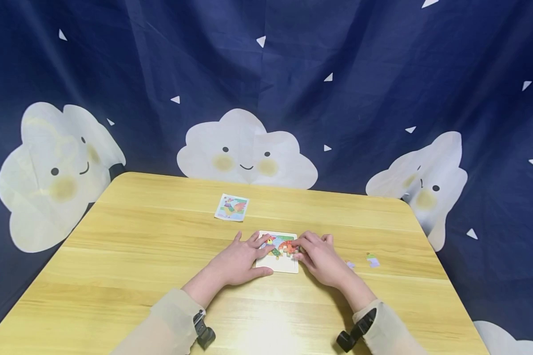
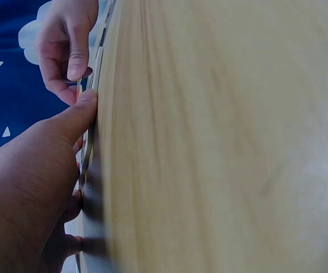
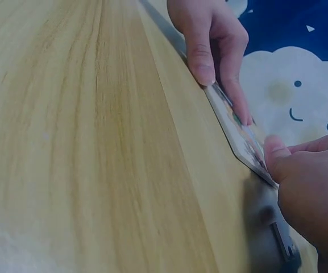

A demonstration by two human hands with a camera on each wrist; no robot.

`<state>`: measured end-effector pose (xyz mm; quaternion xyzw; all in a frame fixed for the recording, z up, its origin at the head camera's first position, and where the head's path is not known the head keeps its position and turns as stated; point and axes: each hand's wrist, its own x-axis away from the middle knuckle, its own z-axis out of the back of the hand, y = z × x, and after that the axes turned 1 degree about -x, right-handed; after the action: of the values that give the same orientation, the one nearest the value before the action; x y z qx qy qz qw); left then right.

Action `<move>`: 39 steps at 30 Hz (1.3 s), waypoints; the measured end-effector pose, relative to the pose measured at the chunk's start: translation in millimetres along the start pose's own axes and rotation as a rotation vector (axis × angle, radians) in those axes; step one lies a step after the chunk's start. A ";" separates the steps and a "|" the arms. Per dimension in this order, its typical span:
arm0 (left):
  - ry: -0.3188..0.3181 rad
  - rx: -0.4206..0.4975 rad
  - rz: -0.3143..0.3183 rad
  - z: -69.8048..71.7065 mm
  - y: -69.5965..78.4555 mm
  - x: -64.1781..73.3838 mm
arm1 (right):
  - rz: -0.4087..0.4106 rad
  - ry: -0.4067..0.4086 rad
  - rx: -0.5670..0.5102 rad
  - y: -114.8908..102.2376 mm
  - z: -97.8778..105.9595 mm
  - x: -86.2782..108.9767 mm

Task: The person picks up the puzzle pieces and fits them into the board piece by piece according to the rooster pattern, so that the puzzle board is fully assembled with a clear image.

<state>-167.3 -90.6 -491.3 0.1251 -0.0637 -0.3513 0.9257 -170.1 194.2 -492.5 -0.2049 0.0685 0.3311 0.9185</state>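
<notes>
A small white-framed jigsaw puzzle board (image 1: 285, 266) lies flat on the table, with colourful pieces in its upper part and a bare white lower strip. My left hand (image 1: 239, 262) rests on its left side, fingers spread over the pieces and thumb by the lower left edge. At the board's right side, my right hand (image 1: 323, 260) pinches a puzzle piece (image 2: 79, 86) between thumb and fingers. Only the thin edge of this piece shows in the left wrist view. The right wrist view shows both hands at the board (image 3: 230, 132), its picture seen at a steep slant.
Loose puzzle pieces, one green and lilac (image 1: 373, 260) and one lilac (image 1: 350, 264), lie right of my right hand. Behind the board lies a square picture card (image 1: 232, 207). The wooden table (image 1: 137, 246) ends at a dark blue cloud-print curtain (image 1: 266, 74).
</notes>
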 end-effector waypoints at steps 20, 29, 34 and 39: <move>0.008 0.016 0.002 0.9 1.8 0.1 | 0.047 0.007 0.043 -0.4 -8.2 -5.1; -0.002 -0.049 0.016 4.1 5.6 -1.3 | 0.049 0.016 0.057 1.2 -10.6 -4.4; 0.006 -0.127 0.014 5.8 11.9 -2.7 | 0.064 0.025 0.048 1.8 -9.8 -4.6; 0.012 -0.171 -0.006 4.3 19.4 -6.4 | 0.094 0.041 0.036 1.8 -9.6 -4.5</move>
<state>-160.7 -73.1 -482.0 0.0479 -0.0273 -0.3576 0.9323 -174.6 188.8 -500.6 -0.1915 0.1028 0.3683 0.9040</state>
